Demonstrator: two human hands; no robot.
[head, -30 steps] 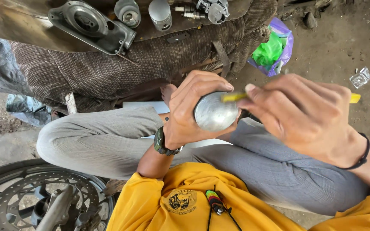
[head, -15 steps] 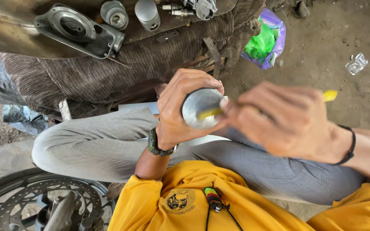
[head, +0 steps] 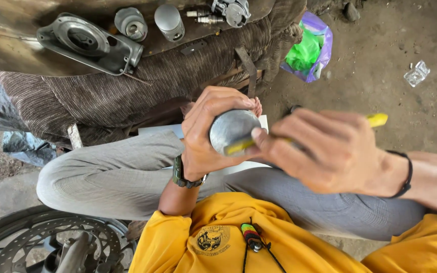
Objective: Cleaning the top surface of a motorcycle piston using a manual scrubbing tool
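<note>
- left hand: grip clenched around one round metal part, held above the lap.
- right hand: grip clenched on one yellow tool, tip touching the part's face.
- bench: one cover plate, two cylinders.

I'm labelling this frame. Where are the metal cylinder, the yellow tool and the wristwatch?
metal cylinder (head: 232,129), head view, its round grey face.
yellow tool (head: 378,120), head view, its far end.
wristwatch (head: 179,172), head view, its strap.

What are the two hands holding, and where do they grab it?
The left hand wraps around the side of a round metal part. The right hand grips a yellow tool around its middle.
</note>
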